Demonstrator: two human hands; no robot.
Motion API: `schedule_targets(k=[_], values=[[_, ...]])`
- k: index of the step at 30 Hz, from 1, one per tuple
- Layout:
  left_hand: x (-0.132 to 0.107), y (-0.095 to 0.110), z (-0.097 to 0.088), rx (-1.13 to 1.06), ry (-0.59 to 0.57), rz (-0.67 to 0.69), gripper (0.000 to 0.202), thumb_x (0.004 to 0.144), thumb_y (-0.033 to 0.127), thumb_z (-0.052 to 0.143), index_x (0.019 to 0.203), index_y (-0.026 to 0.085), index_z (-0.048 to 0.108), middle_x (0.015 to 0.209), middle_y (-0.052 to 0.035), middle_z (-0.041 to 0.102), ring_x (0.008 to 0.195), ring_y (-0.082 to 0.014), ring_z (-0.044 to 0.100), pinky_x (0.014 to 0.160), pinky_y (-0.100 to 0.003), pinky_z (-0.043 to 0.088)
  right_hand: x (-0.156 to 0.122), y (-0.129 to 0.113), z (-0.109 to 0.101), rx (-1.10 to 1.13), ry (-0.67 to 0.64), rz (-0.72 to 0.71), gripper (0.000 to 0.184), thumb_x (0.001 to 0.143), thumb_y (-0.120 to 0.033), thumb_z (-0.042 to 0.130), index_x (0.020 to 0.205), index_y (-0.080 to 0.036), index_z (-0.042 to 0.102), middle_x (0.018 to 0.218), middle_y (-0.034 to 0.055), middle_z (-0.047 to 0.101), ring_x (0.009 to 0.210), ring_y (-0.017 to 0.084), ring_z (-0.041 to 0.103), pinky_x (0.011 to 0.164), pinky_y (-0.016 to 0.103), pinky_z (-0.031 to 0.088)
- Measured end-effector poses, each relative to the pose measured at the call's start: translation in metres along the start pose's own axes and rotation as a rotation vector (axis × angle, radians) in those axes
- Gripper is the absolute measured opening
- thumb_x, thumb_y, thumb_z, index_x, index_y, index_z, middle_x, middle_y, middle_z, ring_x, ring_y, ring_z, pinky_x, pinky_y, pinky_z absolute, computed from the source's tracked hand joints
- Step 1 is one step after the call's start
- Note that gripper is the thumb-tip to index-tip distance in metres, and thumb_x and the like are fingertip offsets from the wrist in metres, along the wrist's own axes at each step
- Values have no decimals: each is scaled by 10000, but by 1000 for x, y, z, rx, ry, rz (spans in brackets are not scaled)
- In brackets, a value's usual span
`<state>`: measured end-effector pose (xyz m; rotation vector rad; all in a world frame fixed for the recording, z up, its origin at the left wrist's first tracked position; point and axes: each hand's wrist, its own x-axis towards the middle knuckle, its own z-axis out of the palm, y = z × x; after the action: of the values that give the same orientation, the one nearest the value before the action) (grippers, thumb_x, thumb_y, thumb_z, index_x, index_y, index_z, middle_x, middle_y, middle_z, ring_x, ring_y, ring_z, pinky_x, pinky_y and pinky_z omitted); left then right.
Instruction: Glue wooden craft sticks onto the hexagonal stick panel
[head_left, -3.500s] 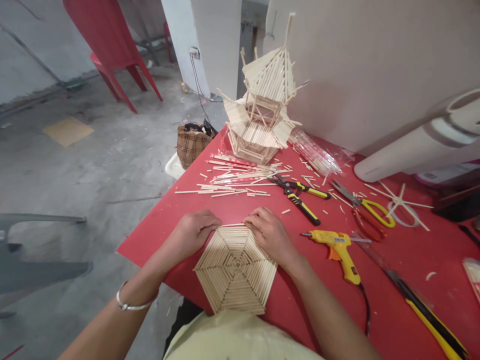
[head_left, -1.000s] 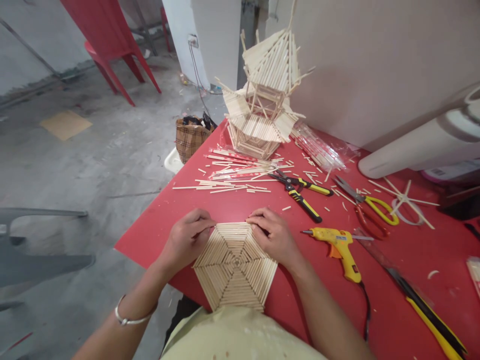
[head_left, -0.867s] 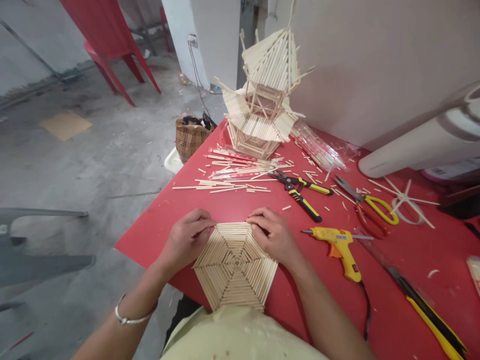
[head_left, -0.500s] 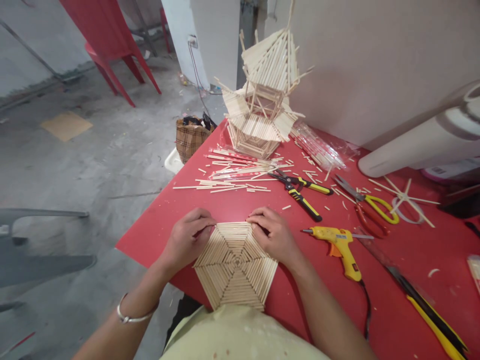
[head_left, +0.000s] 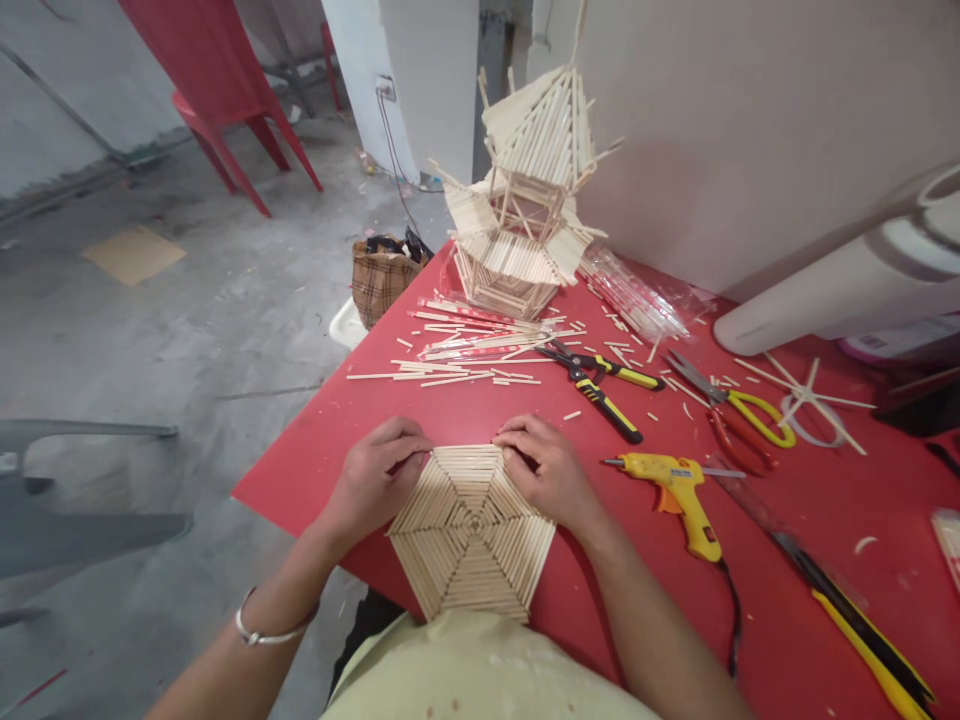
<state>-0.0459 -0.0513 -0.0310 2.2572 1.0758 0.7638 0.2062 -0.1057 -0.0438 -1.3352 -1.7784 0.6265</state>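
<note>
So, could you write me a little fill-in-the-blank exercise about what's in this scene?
1. The person's fingers are at the far corners of a stick panel with ____ sides.
2. The body of the glue gun is mostly ____.
3. The bracelet is on the person's ____ arm.
4. The tabletop is coloured ____.

Missing words: six; yellow; left; red.

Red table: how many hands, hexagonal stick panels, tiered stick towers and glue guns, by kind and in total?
Left hand and right hand: 2
Hexagonal stick panel: 1
Tiered stick tower: 1
Glue gun: 1
Total: 5
</note>
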Motion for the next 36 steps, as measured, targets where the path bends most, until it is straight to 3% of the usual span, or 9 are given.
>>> schedule_targets(k=[22, 36], values=[[1, 0, 1, 1, 15, 17, 233, 892, 88, 527, 870, 175, 742, 897, -43, 685, 794, -124, 656, 712, -216, 498, -1, 0, -2, 17, -16, 16, 265, 898, -109, 550, 1090, -232, 685, 1031, 67, 655, 993, 192, 617, 899, 372, 522], [1, 2, 1, 8, 26, 21, 246, 888, 83, 514, 876, 177, 741, 900, -44, 686, 792, -124, 661, 712, -218, 501, -1, 1, -2, 30, -7, -29, 284, 852, -61, 540, 1026, -232, 686, 1033, 63, 657, 983, 192, 616, 877, 376, 529]])
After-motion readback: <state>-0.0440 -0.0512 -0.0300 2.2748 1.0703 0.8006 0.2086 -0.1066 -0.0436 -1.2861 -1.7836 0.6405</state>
